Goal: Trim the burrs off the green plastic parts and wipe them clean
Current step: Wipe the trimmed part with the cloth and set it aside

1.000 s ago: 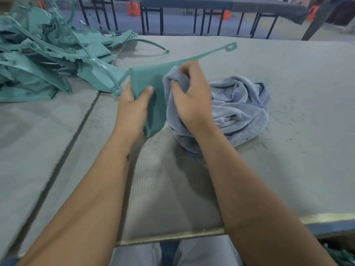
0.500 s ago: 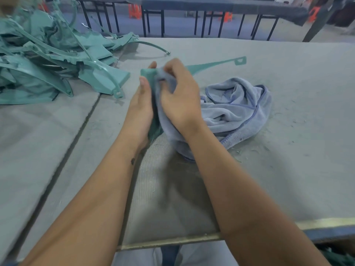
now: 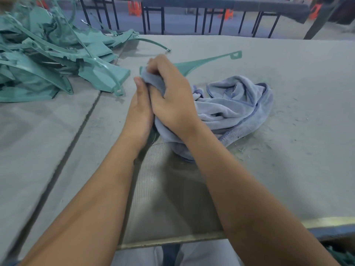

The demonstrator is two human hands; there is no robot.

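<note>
A green plastic part [image 3: 194,64] is held upright at the table's middle, its thin arm with a small eyelet reaching up to the right. My left hand [image 3: 139,110] grips its wide end from the left, thumb up. My right hand [image 3: 171,96] grips a bunch of the blue-grey cloth [image 3: 236,104] and presses it over the part's top edge against my left hand. Most of the part is hidden by the cloth and hands. The cloth's remainder lies crumpled on the table to the right.
A heap of green plastic parts [image 3: 51,62] fills the table's far left. A seam [image 3: 76,135] runs down the grey table [image 3: 297,150] left of my arms. Small green shavings lie right of the cloth. Black metal frames [image 3: 207,20] stand beyond the far edge.
My right hand has slid the cloth leftward along the part to its left end. My left hand turned from flat under the part to thumb-up beside it; much less green shows.
</note>
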